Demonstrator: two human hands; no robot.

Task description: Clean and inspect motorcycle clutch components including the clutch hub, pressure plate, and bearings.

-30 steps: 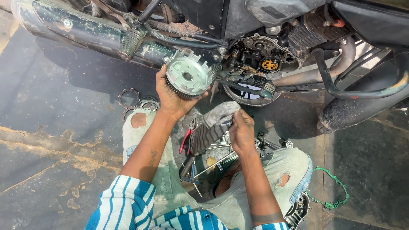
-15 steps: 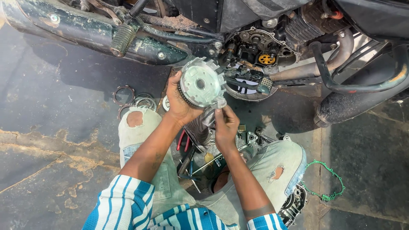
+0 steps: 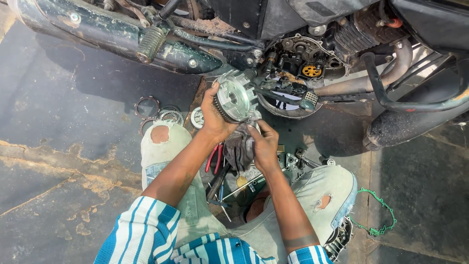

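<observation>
My left hand [image 3: 213,119] grips a round metal clutch drum [image 3: 232,99] with a toothed rim, holding it up in front of the open engine [image 3: 303,68] of a motorcycle. My right hand [image 3: 264,144] presses a dirty grey rag [image 3: 239,146] against the drum's lower edge. Both forearms reach out over my knees in torn pale jeans.
Several clutch rings and plates [image 3: 159,113] lie on the dark floor to the left. Red-handled pliers [image 3: 213,157] and other tools lie between my legs. A green gasket [image 3: 378,215] lies at the right. The exhaust pipe [image 3: 112,34] and a black frame bar [image 3: 386,93] are close ahead.
My right hand has come up with the rag from below and now touches the drum. The left hand has tilted the drum and lowered it slightly.
</observation>
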